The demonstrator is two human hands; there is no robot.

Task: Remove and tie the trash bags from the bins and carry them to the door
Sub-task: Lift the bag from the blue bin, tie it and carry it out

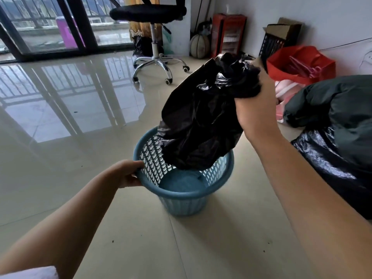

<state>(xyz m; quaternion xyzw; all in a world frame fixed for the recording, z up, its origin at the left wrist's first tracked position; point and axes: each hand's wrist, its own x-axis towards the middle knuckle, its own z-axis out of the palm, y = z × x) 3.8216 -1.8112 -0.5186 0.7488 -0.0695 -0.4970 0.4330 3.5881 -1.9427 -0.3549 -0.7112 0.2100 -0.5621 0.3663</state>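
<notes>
Trash bag (199, 119), black and crumpled, hangs at a slant above the bin (184, 193): its long axis runs from the gathered neck, high and to the right, down and left to its bottom end, which dips just inside the bin's far rim. I see my right hand (254, 105) with fingers curled tight around the bunched neck, carrying the bag's weight. My left hand (128, 174) grips the bin's near-left rim, fingers hooked over the edge.

The bin is a blue plastic basket with perforated walls, standing upright on the pale tiled floor (80, 158). Apart from the bag's lower end, I see only its bare blue base inside.

To the right, near me, lies a second black bag (332, 164) beside a dark green bundle (338, 101). Farther right, against the wall, a red bag (302, 65) stands open with pink items in it; I cannot tell what they are. An office chair (155, 37) stands at the far middle, a ball (200, 46) just right of it.
</notes>
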